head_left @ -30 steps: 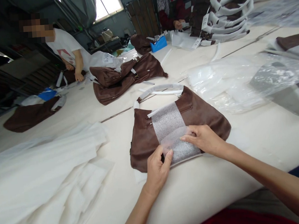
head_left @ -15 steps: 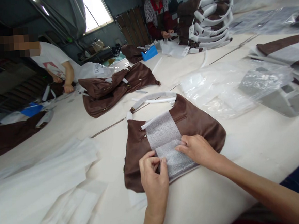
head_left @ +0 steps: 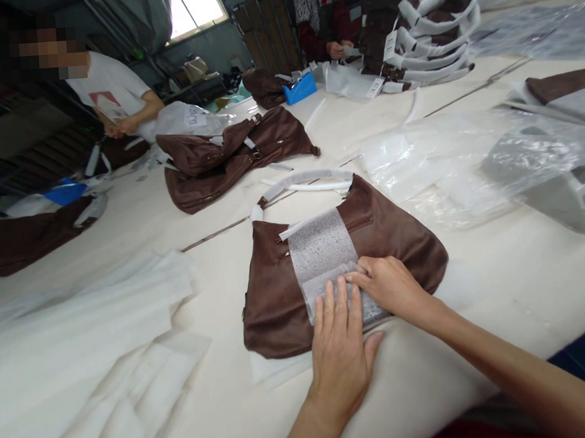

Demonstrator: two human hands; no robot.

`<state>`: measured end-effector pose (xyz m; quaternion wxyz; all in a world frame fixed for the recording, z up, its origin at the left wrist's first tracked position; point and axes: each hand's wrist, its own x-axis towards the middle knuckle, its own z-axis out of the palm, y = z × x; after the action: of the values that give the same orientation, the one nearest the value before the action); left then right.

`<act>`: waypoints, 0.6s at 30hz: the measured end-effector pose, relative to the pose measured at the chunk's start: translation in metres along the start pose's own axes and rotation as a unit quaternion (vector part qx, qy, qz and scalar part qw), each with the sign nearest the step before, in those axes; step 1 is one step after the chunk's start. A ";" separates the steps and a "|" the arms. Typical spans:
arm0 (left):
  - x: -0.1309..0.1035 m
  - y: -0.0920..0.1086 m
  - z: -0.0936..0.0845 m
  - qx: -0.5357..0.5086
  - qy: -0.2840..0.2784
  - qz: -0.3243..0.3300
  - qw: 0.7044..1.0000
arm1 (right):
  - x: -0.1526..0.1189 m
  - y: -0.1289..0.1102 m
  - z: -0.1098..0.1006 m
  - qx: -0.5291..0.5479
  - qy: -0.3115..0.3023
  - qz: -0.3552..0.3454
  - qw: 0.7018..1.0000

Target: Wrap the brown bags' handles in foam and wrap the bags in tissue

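A brown handbag [head_left: 278,293] lies flat on the pale table, its handle [head_left: 310,178] wrapped in white and pointing away from me. Round its middle runs a band of thin, translucent wrapping sheet [head_left: 320,244]. My left hand [head_left: 339,352] rests flat on the lower part of this band, fingers stretched out and close together. At the band's right edge, my right hand [head_left: 395,288] is closed, thumb and fingers pinching the sheet where one layer overlaps another. The fingertips partly hide the overlap.
Stacked white sheets [head_left: 81,354] cover the table at left. Beyond the bag lies another brown bag [head_left: 238,156]. Clear plastic bags [head_left: 433,162] spread out at right. Several bags with wrapped handles [head_left: 434,35] are piled behind. Two co-workers, one in a white shirt [head_left: 113,88], work across the table.
My left hand has gone from pinching the sheet's left edge to lying flat on it, further right. My right hand keeps its pinch. The view has shifted slightly.
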<state>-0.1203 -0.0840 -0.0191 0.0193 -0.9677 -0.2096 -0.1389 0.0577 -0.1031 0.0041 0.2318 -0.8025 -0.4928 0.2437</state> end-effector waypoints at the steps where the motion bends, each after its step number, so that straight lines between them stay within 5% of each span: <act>1: -0.001 0.001 0.003 0.012 -0.004 -0.013 1.000 | 0.000 0.000 -0.001 0.013 0.004 -0.002 1.000; 7: -0.004 0.010 0.010 0.030 0.002 -0.051 0.998 | -0.002 0.006 -0.005 0.156 -0.015 0.002 0.988; 12: -0.002 0.014 0.009 0.029 0.002 -0.063 0.998 | -0.003 0.012 -0.015 0.316 -0.046 0.058 0.946; 18: 0.001 0.017 0.008 0.029 0.001 -0.086 0.996 | -0.027 0.026 -0.050 0.403 0.035 0.051 0.913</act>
<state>-0.1102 -0.0983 -0.0256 0.0359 -0.9449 -0.2960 -0.1352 0.0956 -0.1447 0.0309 0.5398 -0.6730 -0.3025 0.4052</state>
